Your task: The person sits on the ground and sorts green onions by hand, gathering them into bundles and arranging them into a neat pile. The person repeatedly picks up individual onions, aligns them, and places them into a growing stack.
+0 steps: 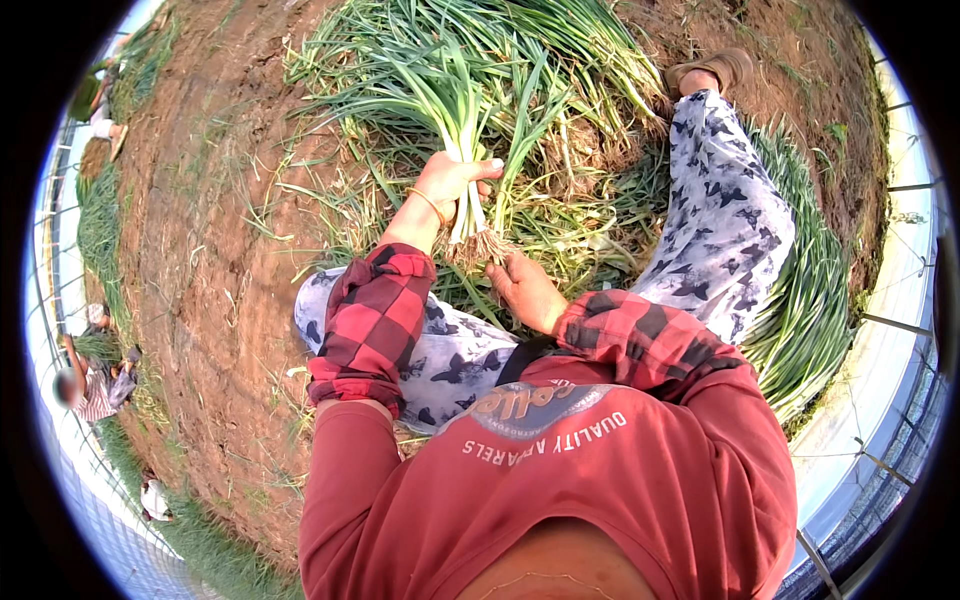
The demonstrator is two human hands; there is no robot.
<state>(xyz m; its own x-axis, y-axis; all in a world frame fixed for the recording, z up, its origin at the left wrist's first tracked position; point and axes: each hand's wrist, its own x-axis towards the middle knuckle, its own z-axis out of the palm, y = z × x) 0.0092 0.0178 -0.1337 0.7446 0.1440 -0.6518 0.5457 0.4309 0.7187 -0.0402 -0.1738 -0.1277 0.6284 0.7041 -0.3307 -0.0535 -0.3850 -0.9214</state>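
Observation:
My left hand (pixel 448 186) is closed around the pale stems of a bunch of leafy green plants (pixel 466 135), perhaps leeks or green onions. The leaves fan upward and away from me, and the brown roots (pixel 480 247) hang below the fist. Just below and right of the roots is my right hand (pixel 529 291), its thumb and forefinger at the root tips; whether they pinch any roots is not clear. Loose stalks and peeled leaves (pixel 592 225) lie under and beside both hands. Beyond them a large heap of the same plants (pixel 525 45) rests on the soil.
Brown soil (pixel 217 247) spreads to the left. A row of green plants (pixel 806 277) curves along the right, beside my bent leg (pixel 724 202). Co-workers are at the far left, one in a striped top (pixel 97 394). Pale sheeting (pixel 892 262) and poles edge the ground at right.

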